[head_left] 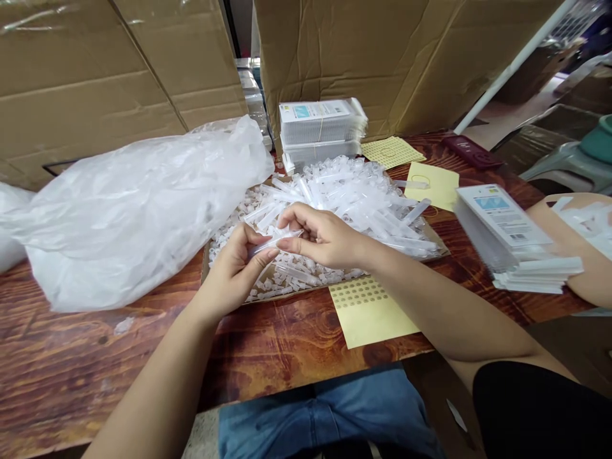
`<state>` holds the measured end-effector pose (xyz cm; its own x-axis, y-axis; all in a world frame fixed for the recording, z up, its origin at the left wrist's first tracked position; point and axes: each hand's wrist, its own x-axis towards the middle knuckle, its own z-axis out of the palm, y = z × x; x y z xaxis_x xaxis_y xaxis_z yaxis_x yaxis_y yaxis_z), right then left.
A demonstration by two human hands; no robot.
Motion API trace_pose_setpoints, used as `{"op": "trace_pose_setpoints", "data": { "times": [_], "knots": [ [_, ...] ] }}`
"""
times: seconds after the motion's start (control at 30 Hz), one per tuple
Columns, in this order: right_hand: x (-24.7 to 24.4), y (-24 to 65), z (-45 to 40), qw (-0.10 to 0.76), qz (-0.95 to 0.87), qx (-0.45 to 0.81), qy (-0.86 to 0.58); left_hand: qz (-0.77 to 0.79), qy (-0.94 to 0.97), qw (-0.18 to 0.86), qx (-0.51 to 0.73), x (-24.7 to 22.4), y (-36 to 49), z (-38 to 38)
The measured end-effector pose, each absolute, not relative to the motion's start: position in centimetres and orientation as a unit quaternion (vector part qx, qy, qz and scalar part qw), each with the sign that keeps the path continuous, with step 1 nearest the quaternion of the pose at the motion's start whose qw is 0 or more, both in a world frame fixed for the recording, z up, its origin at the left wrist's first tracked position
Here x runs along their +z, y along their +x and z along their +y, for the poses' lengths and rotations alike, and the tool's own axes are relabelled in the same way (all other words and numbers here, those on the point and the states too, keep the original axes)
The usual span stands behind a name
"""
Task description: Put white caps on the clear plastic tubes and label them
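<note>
My left hand (230, 271) is closed around a small translucent plastic tube (273, 242). From the other side, my right hand (327, 239) pinches that tube's narrow end between thumb and fingers; whether a separate small part sits there I cannot make out. Both hands are above a shallow cardboard tray (280, 294). In it lies a heap of clear plastic tubes (354, 191), with many small white plastic caps (229, 239) spread at its left and front. A yellow sheet of small round stickers (368, 312) lies under the tray's front edge.
A large cloudy plastic bag (129, 210) lies left of the tray. Stacked printed packets (320, 127) stand behind it, more packets (509, 223) at right. Yellow sheets (433, 185) and a dark red device (471, 152) lie back right. Cardboard (382, 57) walls the back.
</note>
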<state>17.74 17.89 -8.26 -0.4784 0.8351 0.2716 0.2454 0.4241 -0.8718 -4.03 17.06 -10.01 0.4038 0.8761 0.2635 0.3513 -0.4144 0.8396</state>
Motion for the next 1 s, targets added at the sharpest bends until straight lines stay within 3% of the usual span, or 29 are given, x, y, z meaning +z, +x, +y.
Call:
{"op": "trace_pose_setpoints", "data": {
  "times": [0.1, 0.2, 0.4, 0.53, 0.6, 0.7, 0.8, 0.9, 1.0],
  "knots": [
    [-8.5, 17.5, 17.8, 0.393, -0.763, 0.375, -0.351, 0.398, 0.779, 0.316, 0.368, -9.8, -3.7, 16.7],
    [-8.6, 17.2, 17.8, 0.368, -0.716, 0.428, -0.41, 0.412, 0.817, 0.213, 0.344, -9.3, -3.2, 16.3],
    [-7.8, 17.5, 18.1, 0.358, -0.688, 0.49, -0.398, 0.392, 0.842, 0.059, 0.365, -9.6, -2.7, 16.4],
    [-6.7, 17.5, 17.8, 0.293, -0.603, 0.605, -0.429, 0.296, 0.887, -0.13, 0.331, -9.7, -2.4, 16.7],
    [-5.8, 18.0, 17.9, 0.273, -0.591, 0.632, -0.42, 0.269, 0.895, -0.156, 0.32, -8.9, -2.1, 17.0],
    [-4.6, 20.3, 18.9, 0.324, -0.654, 0.532, -0.43, 0.291, 0.901, -0.071, 0.314, -6.7, -1.3, 18.7],
    [-4.5, 24.4, 21.0, 0.428, -0.69, 0.312, -0.493, 0.401, 0.883, 0.054, 0.237, -4.9, -0.4, 22.4],
    [-5.9, 28.6, 23.5, 0.458, -0.69, 0.151, -0.54, 0.49, 0.864, 0.013, 0.117, -4.6, 0.2, 27.0],
    [-7.5, 30.4, 25.2, 0.412, -0.687, 0.125, -0.585, 0.477, 0.878, -0.036, -0.013, -5.4, 0.8, 30.5]
  ]
}}
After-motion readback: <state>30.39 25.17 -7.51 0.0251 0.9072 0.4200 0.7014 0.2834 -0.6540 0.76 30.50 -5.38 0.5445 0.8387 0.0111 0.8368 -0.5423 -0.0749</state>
